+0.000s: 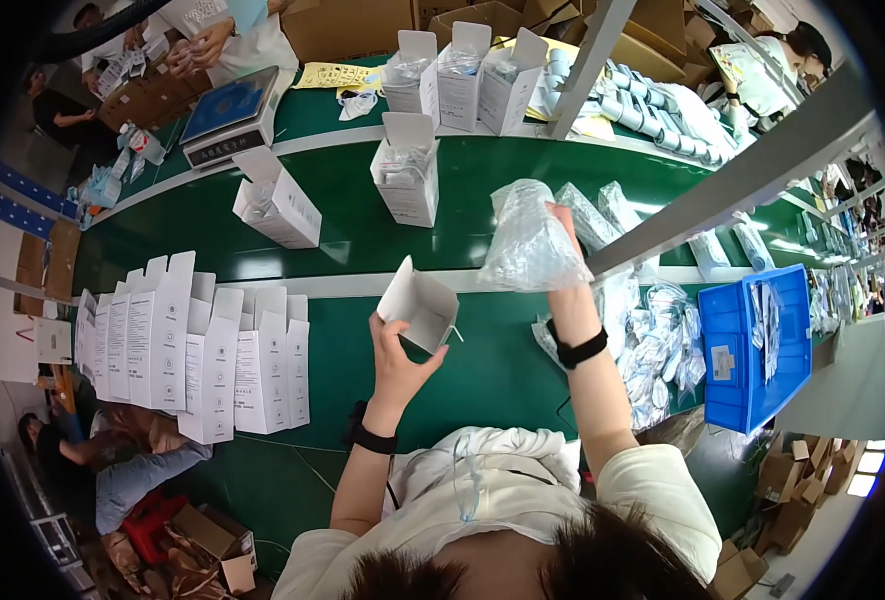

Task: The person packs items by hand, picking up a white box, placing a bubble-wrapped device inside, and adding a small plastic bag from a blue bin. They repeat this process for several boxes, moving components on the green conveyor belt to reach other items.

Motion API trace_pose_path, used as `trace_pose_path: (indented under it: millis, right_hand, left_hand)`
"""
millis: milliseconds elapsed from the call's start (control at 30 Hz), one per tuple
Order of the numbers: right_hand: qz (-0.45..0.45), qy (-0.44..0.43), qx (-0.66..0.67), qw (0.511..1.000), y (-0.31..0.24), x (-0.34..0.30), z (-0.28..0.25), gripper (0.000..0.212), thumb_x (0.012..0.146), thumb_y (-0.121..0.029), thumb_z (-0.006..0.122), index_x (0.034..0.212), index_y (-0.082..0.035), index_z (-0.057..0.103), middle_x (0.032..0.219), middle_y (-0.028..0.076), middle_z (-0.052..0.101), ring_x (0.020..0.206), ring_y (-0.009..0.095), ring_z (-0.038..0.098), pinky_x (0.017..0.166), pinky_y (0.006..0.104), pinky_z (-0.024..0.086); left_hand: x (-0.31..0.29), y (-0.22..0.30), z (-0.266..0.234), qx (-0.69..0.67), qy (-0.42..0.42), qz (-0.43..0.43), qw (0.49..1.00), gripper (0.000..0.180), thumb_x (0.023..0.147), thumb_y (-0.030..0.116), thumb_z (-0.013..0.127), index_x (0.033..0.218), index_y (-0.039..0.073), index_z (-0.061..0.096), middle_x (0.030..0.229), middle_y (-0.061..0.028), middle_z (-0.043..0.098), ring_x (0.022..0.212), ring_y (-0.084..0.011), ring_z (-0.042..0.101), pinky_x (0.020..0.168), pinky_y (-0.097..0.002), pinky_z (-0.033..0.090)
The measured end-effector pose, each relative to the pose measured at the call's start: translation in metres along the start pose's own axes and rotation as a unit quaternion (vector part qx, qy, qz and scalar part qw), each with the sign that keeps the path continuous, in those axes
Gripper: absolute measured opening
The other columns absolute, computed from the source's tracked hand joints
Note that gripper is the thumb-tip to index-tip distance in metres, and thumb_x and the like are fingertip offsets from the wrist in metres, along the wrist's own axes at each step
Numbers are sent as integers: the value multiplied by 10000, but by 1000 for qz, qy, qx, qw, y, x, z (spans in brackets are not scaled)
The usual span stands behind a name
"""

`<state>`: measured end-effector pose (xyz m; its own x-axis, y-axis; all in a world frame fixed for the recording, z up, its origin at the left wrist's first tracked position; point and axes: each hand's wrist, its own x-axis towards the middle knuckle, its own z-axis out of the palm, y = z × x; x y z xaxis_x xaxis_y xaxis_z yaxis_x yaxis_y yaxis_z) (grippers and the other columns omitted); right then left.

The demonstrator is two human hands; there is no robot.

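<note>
My left hand (401, 368) grips an open white carton (429, 308) near the table's front edge, thumb and fingers on its sides. The carton's mouth faces up and it looks empty. Farther off and to the right, my right hand (565, 228) is closed on a clear bubble-wrap bag (526, 238), raised over the green belt. What the bag contains cannot be made out, and most of the fingers are hidden behind it. Small clear plastic packets (660, 345) lie heaped to the right of my right forearm.
Upright white cartons (153, 335) stand in rows at left. Filled open cartons (409, 180) sit on the belt (343, 190) and far shelf. A blue bin (715, 362) is at right. A slanting metal post (733, 195) crosses the right side. A scale (231, 120) stands far left.
</note>
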<state>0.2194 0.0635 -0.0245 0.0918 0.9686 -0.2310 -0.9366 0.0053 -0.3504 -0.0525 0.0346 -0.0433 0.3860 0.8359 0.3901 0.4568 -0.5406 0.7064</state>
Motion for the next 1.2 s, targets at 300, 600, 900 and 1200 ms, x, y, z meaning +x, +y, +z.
trace_pose_path:
  millis: [300,600,900,1200]
  right_hand:
    - [-488,171,-369,772,96,-65,57,576,731,-41,618,1226,-127,336,1151,132,385,1043,259,424,861,348,389]
    - [-493,35,-693,525,9,-156,-2,218,716,-2,584,932,-24,599,1056,137,521,984,285,500,795,356,425]
    - [-63,582,-747,316,-174,-142,-202,384,710,-146,650,1040,12,536,977,202,562,947,336,517,805,397,417]
    - [-325,282,-828,358,-177,-167,-128,216,678,42,604,880,3,537,892,154,601,792,274,602,684,330,479]
  left_hand:
    - [2,35,15,-136,-7,1,991,673,552,110,787,1004,61,291,1103,-213,411,954,-364,481,827,-410,401]
    - [7,33,28,-153,-15,106,982,642,561,69,775,958,84,271,1164,-228,357,1077,-334,422,857,-389,386]
    - [-18,34,17,-188,-42,9,981,630,603,58,753,1081,64,343,1137,-155,363,1092,-307,403,870,-370,377]
    - [6,84,1,7,-86,-68,994,303,627,33,703,896,24,563,1071,-135,457,983,-306,489,793,-343,408]
